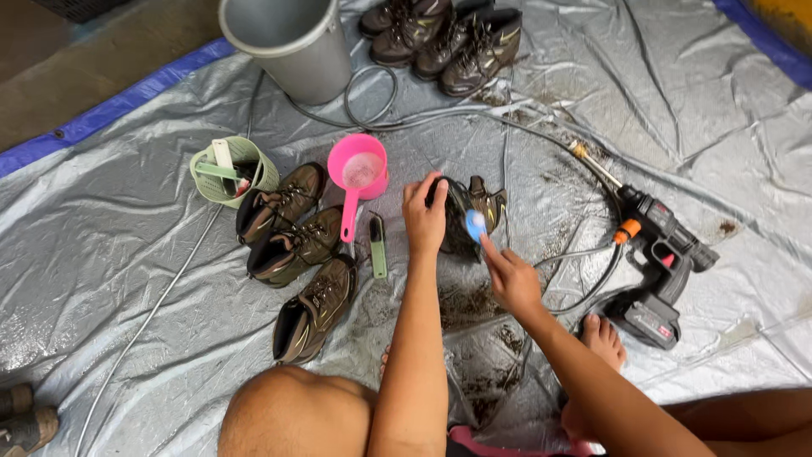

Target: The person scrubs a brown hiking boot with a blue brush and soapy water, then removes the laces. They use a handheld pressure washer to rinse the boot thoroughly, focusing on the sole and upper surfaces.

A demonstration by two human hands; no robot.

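The person is sitting on a silver tarp (127, 254) w/ blue edging, bare knees and one bare foot (602, 338) showing at the bottom of the view. The left hand (425, 216) is gripping a dark muddy boot (474, 216) at its heel end, fingers curled narrow over the top edge, holding it tilted just above the tarp near the centre. The right hand (510, 278) is holding a small brush w/ a blue head (475, 225), fingers closed tight round the handle, the head pressing against the boot's side. Mud patches are lying on the tarp right below the hands.

Just left of the left hand, a small green brush (377, 247) is lying flat. Next to it a pink scoop (359, 176) is sitting upright, handle pointing down toward the person. Three brown boots (292, 254) are lying in a loose row left of the scoop, toes angled up-right. A pale green basket (230, 172) w/ tools inside is tipping beside the topmost one. A grey bucket (288, 42) is standing at the top, and approx. two more pairs of dark boots (444, 34) are sitting right of it. A black cordless sprayer (664, 267) w/ orange fittings is lying at right, well apart from the hands, a thin hose (372, 110) looping from it toward the bucket. Another shoe (25, 419) is showing partly at bottom left, off the tarp.
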